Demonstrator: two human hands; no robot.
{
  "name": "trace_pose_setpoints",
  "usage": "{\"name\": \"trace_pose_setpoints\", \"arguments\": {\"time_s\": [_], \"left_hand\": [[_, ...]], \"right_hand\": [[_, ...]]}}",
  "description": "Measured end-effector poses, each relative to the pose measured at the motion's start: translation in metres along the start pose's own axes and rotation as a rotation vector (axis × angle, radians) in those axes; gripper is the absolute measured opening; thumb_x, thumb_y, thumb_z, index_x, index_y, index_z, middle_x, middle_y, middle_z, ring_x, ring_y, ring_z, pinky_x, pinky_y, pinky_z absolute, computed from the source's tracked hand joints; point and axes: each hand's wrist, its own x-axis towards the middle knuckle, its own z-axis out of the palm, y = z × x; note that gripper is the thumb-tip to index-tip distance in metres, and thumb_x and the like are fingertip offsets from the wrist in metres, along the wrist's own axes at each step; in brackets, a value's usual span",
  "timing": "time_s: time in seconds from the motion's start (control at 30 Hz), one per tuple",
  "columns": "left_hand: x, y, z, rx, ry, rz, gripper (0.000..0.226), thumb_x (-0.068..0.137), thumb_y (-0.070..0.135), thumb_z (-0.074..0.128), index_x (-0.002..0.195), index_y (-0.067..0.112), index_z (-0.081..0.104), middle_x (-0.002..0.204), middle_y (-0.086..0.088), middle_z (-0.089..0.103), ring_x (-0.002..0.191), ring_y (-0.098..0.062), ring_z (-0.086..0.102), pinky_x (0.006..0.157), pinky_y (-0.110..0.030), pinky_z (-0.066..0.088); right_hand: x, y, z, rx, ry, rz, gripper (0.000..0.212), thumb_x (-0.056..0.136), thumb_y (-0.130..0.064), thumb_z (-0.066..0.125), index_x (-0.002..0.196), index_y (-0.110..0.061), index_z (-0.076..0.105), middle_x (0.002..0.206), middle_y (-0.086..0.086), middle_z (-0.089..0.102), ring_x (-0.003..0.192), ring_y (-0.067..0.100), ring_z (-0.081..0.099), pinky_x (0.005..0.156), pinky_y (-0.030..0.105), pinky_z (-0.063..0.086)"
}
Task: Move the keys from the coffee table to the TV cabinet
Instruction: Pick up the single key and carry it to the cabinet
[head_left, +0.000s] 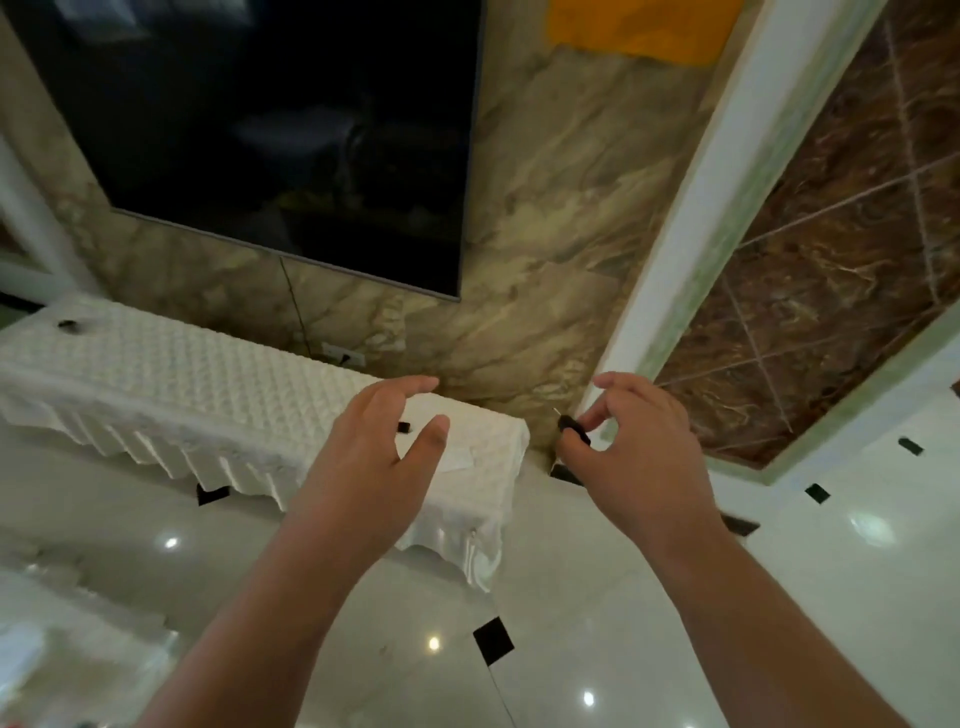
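My right hand (636, 447) pinches the keys (571, 427), a small black-headed bunch with a thin metal tip, in the air just right of the TV cabinet's right end. The TV cabinet (171, 384) is a long low unit covered with a white quilted cloth, under the wall-mounted TV (270, 130). My left hand (376, 447) hovers above the cabinet's right part, fingers spread and holding nothing. A small dark object (404, 427) lies on the cloth between its thumb and fingers.
Another small dark item (67, 326) lies at the cabinet's far left end. A cable and wall socket (343, 356) sit behind the cabinet. A white pillar (691, 208) rises at the right. The glossy white floor (597, 597) has black inset tiles.
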Motion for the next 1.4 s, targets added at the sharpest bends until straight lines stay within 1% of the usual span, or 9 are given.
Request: {"name": "trace_pose_setpoints", "arguments": {"time_s": [0.13, 0.27, 0.5, 0.63, 0.73, 0.9, 1.07, 1.27, 1.4], "left_hand": [[0.016, -0.031, -0.031, 0.007, 0.107, -0.110, 0.039, 0.093, 0.052, 0.046, 0.132, 0.050, 0.043, 0.125, 0.027, 0.037, 0.118, -0.003, 0.042, 0.094, -0.033, 0.040], [0.017, -0.065, -0.060, 0.056, 0.235, -0.252, 0.039, 0.090, 0.057, 0.045, 0.129, 0.054, 0.043, 0.126, 0.026, 0.040, 0.098, 0.004, 0.051, 0.083, -0.027, 0.038], [0.044, -0.103, -0.099, 0.156, 0.482, -0.483, 0.036, 0.089, 0.057, 0.048, 0.125, 0.055, 0.046, 0.127, 0.025, 0.044, 0.105, 0.005, 0.051, 0.085, -0.023, 0.040], [0.074, -0.109, -0.111, 0.226, 0.596, -0.535, 0.037, 0.088, 0.057, 0.048, 0.125, 0.051, 0.049, 0.121, 0.027, 0.045, 0.102, 0.015, 0.046, 0.077, -0.008, 0.034], [0.098, -0.113, -0.117, 0.256, 0.679, -0.591, 0.037, 0.090, 0.051, 0.051, 0.127, 0.048, 0.050, 0.123, 0.022, 0.047, 0.111, 0.006, 0.045, 0.087, -0.019, 0.037], [0.117, -0.114, -0.108, 0.302, 0.729, -0.688, 0.037, 0.091, 0.052, 0.050, 0.128, 0.050, 0.047, 0.124, 0.027, 0.043, 0.104, 0.013, 0.044, 0.080, -0.008, 0.033], [0.127, -0.124, -0.118, 0.296, 0.803, -0.744, 0.036, 0.092, 0.049, 0.052, 0.129, 0.047, 0.048, 0.122, 0.030, 0.042, 0.120, 0.003, 0.041, 0.094, -0.025, 0.036], [0.136, -0.163, -0.138, 0.260, 0.821, -0.770, 0.038, 0.093, 0.049, 0.051, 0.130, 0.048, 0.047, 0.125, 0.029, 0.042, 0.121, 0.004, 0.040, 0.093, -0.024, 0.036], [0.148, -0.207, -0.168, 0.216, 0.829, -0.755, 0.039, 0.092, 0.049, 0.051, 0.131, 0.047, 0.047, 0.128, 0.025, 0.043, 0.122, 0.001, 0.041, 0.094, -0.025, 0.035]], "right_hand": [[0.045, -0.043, 0.041, 0.032, -0.084, -0.114, 0.015, 0.073, -0.050, 0.060, 0.074, -0.036, 0.055, 0.132, -0.018, 0.052, 0.124, 0.013, 0.040, 0.099, 0.042, 0.039], [0.077, -0.083, 0.091, 0.097, -0.216, -0.216, 0.016, 0.073, -0.049, 0.063, 0.071, -0.038, 0.052, 0.132, -0.021, 0.051, 0.124, 0.012, 0.040, 0.102, 0.046, 0.037], [0.147, -0.151, 0.166, 0.267, -0.432, -0.423, 0.018, 0.077, -0.044, 0.069, 0.073, -0.036, 0.054, 0.132, -0.018, 0.052, 0.123, 0.012, 0.043, 0.102, 0.048, 0.039], [0.203, -0.181, 0.194, 0.295, -0.519, -0.496, 0.018, 0.079, -0.044, 0.070, 0.074, -0.036, 0.054, 0.138, -0.015, 0.051, 0.126, 0.014, 0.044, 0.104, 0.050, 0.039], [0.241, -0.199, 0.216, 0.292, -0.584, -0.552, 0.019, 0.079, -0.046, 0.070, 0.076, -0.037, 0.054, 0.140, -0.015, 0.049, 0.125, 0.014, 0.047, 0.103, 0.050, 0.041], [0.275, -0.221, 0.246, 0.347, -0.638, -0.646, 0.019, 0.079, -0.046, 0.072, 0.079, -0.036, 0.056, 0.137, -0.016, 0.050, 0.125, 0.012, 0.044, 0.101, 0.045, 0.042], [0.279, -0.250, 0.272, 0.385, -0.678, -0.747, 0.019, 0.079, -0.048, 0.071, 0.079, -0.036, 0.056, 0.136, -0.017, 0.051, 0.125, 0.008, 0.041, 0.098, 0.038, 0.036], [0.276, -0.283, 0.311, 0.365, -0.728, -0.800, 0.019, 0.080, -0.047, 0.070, 0.078, -0.035, 0.055, 0.135, -0.016, 0.052, 0.126, 0.009, 0.040, 0.092, 0.032, 0.031], [0.281, -0.316, 0.343, 0.353, -0.696, -0.814, 0.020, 0.076, -0.047, 0.072, 0.076, -0.036, 0.054, 0.133, -0.019, 0.051, 0.126, 0.009, 0.040, 0.099, 0.039, 0.039]]}}
